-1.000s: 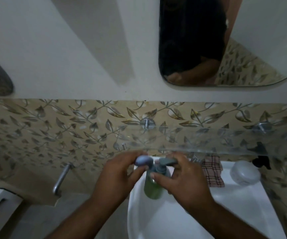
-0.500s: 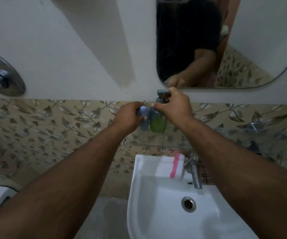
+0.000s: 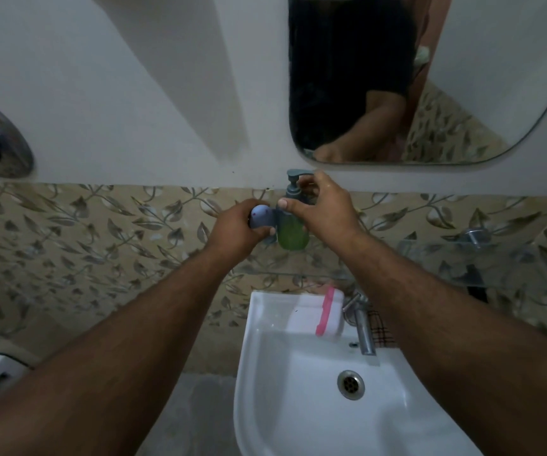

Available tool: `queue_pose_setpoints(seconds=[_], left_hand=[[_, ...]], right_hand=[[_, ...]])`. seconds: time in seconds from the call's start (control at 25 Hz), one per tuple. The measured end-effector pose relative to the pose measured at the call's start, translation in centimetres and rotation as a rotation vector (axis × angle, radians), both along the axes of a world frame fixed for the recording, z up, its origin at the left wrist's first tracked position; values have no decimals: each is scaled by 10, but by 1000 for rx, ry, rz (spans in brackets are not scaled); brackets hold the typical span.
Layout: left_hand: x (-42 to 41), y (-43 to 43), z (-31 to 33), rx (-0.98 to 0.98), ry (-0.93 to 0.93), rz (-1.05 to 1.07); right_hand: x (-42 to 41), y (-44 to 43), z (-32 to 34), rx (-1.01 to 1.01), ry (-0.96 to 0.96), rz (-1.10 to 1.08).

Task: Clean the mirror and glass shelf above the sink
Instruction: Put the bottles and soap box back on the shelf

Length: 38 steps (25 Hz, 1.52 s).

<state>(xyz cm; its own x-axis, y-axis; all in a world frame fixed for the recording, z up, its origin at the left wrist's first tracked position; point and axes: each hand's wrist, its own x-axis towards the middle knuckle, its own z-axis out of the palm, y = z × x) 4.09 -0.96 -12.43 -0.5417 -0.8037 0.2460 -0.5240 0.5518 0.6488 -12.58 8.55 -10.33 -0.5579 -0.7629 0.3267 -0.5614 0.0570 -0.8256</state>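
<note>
Head view, left hand (image 3: 235, 225) curled round smooth rounded pale-blue object (image 3: 263, 216), right hand (image 3: 323, 209) pinching translucent green pump bottle (image 3: 293, 233) near left end of clear glass shelf (image 3: 463, 258), rounded-corner mirror (image 3: 495, 77) just above, glossy white sink (image 3: 298, 406) below.

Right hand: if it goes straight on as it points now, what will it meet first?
Probably the leaf-patterned wall tiles, with the green pump bottle that the right hand grips arriving first; depth is unclear.

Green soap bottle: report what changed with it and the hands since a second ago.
Both hands rose from over the sink to under the mirror: the right hand carrying the green pump bottle, the left hand a small blue object. Both grips unchanged.
</note>
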Motion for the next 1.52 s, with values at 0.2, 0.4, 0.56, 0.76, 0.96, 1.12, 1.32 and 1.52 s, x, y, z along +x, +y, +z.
queue_pose_setpoints(seconds=[0.2,0.4,0.56,0.76,0.96,1.12,1.32,1.52], left_hand=[[0,4,-5,81,45,16],[7,10,-13,71,84,1],[5,7,-10,57,35,56],[0,-14,20,37,-241,-51],[8,-13,10,-4,-226,-86],[13,-10,-1,56,-109,-85],[16,-4,-6,116,-68,-88],[17,60,2,-103,291,130]], right_hand=[[0,0,-2,4,19,18],[2,9,-5,21,86,41],[4,13,-7,34,148,7],[3,15,-6,83,158,3],[4,23,0,75,170,-7],[4,22,1,101,190,-4],[4,21,-7,122,146,28],[-7,29,-15,139,70,71]])
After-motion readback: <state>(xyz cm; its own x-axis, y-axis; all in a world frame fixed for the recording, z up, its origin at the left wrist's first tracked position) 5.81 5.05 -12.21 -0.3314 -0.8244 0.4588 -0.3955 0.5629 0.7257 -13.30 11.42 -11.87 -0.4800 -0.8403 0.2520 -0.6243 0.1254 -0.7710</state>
